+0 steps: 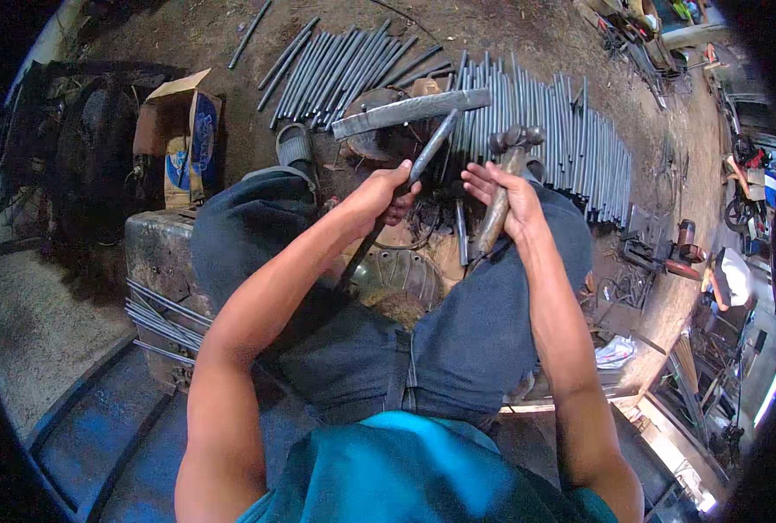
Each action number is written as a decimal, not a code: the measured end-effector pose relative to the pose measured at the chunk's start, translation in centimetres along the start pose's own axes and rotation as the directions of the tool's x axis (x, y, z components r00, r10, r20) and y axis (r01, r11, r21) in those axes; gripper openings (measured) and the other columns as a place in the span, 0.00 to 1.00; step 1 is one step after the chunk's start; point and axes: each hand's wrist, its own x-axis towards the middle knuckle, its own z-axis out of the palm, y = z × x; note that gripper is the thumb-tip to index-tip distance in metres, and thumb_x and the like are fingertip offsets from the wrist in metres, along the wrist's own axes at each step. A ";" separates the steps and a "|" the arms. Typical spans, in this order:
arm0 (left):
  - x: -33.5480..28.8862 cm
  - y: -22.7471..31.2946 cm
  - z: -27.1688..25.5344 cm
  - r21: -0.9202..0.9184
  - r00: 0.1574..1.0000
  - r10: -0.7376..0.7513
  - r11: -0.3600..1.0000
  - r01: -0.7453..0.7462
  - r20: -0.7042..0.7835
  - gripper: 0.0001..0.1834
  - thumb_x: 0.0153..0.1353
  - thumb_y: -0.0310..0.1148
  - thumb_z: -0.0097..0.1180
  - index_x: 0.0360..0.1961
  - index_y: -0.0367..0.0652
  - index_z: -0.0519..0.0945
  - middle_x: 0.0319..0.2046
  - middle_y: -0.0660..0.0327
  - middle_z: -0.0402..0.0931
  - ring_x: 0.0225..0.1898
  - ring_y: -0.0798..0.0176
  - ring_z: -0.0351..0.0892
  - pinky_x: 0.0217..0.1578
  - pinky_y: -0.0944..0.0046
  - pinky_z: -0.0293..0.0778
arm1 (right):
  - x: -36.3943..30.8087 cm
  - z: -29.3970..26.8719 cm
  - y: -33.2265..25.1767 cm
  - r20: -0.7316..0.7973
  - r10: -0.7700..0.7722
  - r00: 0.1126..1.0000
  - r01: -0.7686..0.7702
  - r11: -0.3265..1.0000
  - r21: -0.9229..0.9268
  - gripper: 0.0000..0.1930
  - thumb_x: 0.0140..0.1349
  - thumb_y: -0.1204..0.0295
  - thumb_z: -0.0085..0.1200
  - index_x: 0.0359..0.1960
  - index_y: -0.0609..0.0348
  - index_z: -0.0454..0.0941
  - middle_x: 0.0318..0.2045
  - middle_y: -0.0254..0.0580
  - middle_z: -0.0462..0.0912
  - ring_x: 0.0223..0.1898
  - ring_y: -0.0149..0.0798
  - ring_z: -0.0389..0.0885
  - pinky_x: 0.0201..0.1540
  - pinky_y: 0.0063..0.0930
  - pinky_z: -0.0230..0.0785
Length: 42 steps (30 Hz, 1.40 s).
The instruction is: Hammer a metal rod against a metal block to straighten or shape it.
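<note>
My left hand [386, 196] is closed round a dark metal rod [434, 148], which slants up to the right. The rod's far end meets or overlaps a flat grey metal bar [405, 114] lying across a round block; whether they touch I cannot tell. In my right hand [519, 199] is a hammer [494, 220], head up, its handle lying between thumb and palm. The fingers of that hand are loosely stretched toward the left. Between my knees, below the hands, sits a rounded metal piece [397, 275].
Many grey rods [536, 122] lie in rows on the dirt floor ahead. An open cardboard box [179, 139] stands at the left, near a worn metal case [166, 253] with thin rods beside it. Tools and scrap [658, 248] crowd the right side.
</note>
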 end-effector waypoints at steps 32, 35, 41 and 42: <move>5.9 -2.6 -5.8 0.842 0.803 0.511 0.540 -0.021 -0.307 0.40 0.66 0.62 0.38 0.27 0.26 0.74 0.18 0.47 0.70 0.24 0.55 0.73 0.33 0.51 0.68 | 1.6 0.4 -1.7 -0.096 -0.152 0.984 0.162 0.982 0.096 0.11 0.55 0.79 0.52 0.38 0.63 0.65 0.38 0.55 0.79 0.36 0.46 0.83 0.41 0.40 0.78; 6.5 -2.3 -8.7 0.882 0.770 0.552 0.471 0.026 -0.318 0.38 0.64 0.61 0.41 0.28 0.29 0.80 0.26 0.34 0.75 0.36 0.34 0.78 0.39 0.46 0.70 | 1.6 0.1 -1.4 -0.025 -0.258 0.966 0.259 0.966 0.022 0.10 0.55 0.78 0.53 0.37 0.61 0.66 0.36 0.53 0.79 0.33 0.43 0.81 0.39 0.39 0.77; 6.4 -2.7 -8.1 0.877 0.806 0.461 0.460 0.140 -0.371 0.39 0.62 0.63 0.42 0.30 0.29 0.81 0.27 0.34 0.76 0.38 0.35 0.79 0.42 0.48 0.72 | 0.3 1.6 -2.1 0.035 -0.342 0.939 0.342 0.917 -0.207 0.09 0.56 0.73 0.58 0.31 0.58 0.69 0.28 0.45 0.77 0.19 0.36 0.76 0.25 0.31 0.73; 6.8 -2.7 -8.1 0.865 0.822 0.434 0.484 0.132 -0.369 0.39 0.62 0.63 0.42 0.29 0.29 0.80 0.27 0.34 0.76 0.38 0.35 0.79 0.42 0.48 0.72 | 0.4 1.4 -2.0 -0.032 -0.268 0.963 0.246 0.920 -0.304 0.09 0.56 0.72 0.59 0.30 0.57 0.69 0.24 0.41 0.75 0.17 0.34 0.73 0.22 0.29 0.69</move>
